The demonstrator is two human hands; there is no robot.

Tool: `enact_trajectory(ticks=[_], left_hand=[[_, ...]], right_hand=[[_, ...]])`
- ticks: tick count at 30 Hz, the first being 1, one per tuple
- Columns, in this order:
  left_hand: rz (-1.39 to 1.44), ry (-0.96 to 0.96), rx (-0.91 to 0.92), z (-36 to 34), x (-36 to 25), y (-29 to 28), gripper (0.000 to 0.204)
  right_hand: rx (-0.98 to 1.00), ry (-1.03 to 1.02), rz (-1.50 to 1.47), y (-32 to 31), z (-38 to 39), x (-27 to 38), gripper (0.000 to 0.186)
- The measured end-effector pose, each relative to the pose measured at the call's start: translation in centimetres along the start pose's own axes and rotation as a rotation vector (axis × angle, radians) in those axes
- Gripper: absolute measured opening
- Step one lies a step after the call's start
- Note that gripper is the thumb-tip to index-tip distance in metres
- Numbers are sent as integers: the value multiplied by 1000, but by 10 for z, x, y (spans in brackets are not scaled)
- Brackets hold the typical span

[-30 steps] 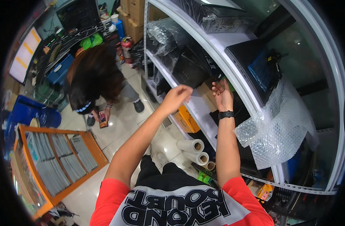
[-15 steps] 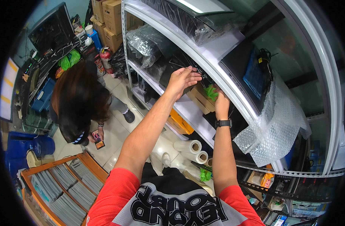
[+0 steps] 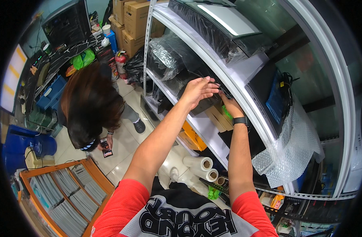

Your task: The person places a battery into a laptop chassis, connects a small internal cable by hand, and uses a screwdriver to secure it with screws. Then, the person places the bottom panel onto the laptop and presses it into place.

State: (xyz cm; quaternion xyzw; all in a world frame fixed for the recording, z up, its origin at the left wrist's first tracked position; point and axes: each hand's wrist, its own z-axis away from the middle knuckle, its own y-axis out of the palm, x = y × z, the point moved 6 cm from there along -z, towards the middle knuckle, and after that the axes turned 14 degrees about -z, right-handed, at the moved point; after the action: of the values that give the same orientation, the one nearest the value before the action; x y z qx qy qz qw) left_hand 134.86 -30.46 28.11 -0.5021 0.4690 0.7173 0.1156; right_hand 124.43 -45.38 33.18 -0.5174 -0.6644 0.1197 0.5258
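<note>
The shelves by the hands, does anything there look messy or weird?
Yes, the bubble wrap, right of the right hand: it droops, crumpled, over the front edge of the white shelf instead of lying flat.

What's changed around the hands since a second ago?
The left hand moved inward over the shelf, closer to the right hand, whose palm turned out of view beside something green. Any new grip is unclear. The bubble wrap and white rolls stayed put.
</note>
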Motion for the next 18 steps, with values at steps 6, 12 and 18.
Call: enact_trajectory(ticks=[6,12,18], left_hand=[[7,-4,-2,-5,-4,-3,38],[-4,-12,-15,-5,-10,-8,37],[-30,-24,-5,-5,-5,-7,37]], right_hand=[[86,72,-15,1,-3,-8,58],[56,223,-84,0,9,-10,69],[37,323,-135,5,12,-8,67]])
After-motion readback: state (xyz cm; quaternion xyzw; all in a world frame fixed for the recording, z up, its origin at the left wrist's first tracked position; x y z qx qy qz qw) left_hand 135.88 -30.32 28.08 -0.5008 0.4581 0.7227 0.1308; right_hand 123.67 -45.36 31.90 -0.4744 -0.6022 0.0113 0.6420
